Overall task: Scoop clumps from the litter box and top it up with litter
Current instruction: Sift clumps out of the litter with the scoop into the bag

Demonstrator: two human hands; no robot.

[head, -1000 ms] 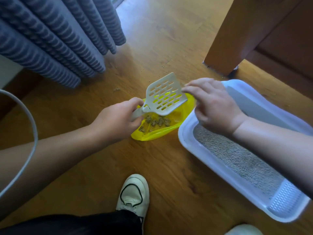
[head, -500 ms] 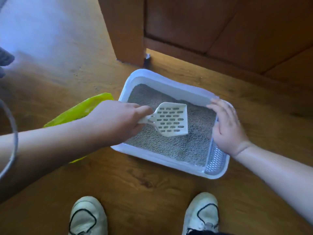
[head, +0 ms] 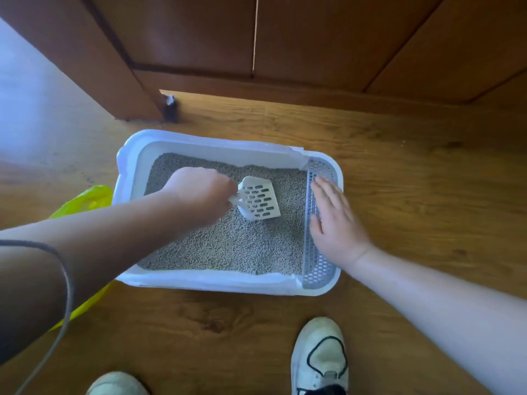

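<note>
Both hands were busy mid-scoop: left hand [head: 201, 192] gripped the scoop [head: 258, 202] over litter [head: 228, 246] just beyond it, right hand [head: 333, 220] lay open-palmed on the litter box [head: 199, 283] grate, and digging likely came next.

bare forearms, no sleeves, white sneakers [head: 319, 356] with black trim and laces

Left hand [head: 201, 192] fisted, arm reaching forward, right hand [head: 335, 220] flat, fingers spread
</note>
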